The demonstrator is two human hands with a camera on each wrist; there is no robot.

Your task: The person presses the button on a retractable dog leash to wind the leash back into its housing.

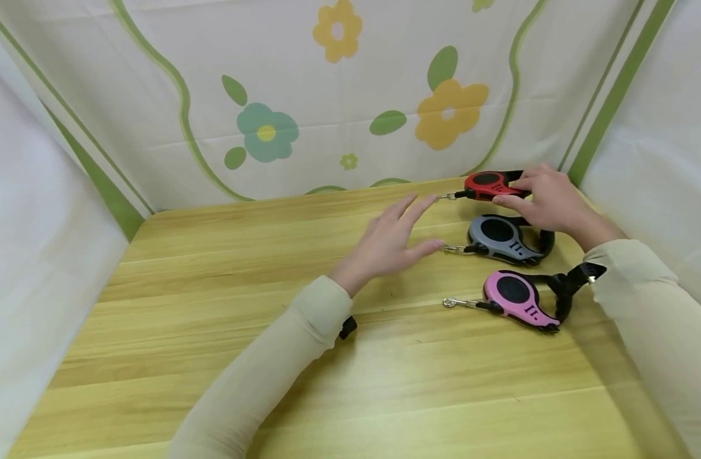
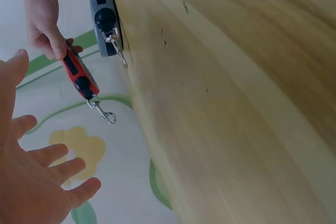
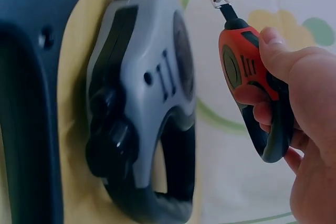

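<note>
Right hand (image 1: 548,201) is gripping the red leash (image 1: 488,185) by its handle, just behind the grey leash (image 1: 502,237); left hand (image 1: 391,241) is hovering wide open nearby. Probably light, rigid plastic w/ smooth shell; handle loop looks safest.

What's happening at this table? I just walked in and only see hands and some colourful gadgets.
A person is working with three retractable dog leashes on a wooden table. The right hand grips the red leash by its handle, lifted at the far edge. The left hand hovers open, fingers spread, near the grey leash. The grey and pink leash lie flat, clips pointing left.
</note>
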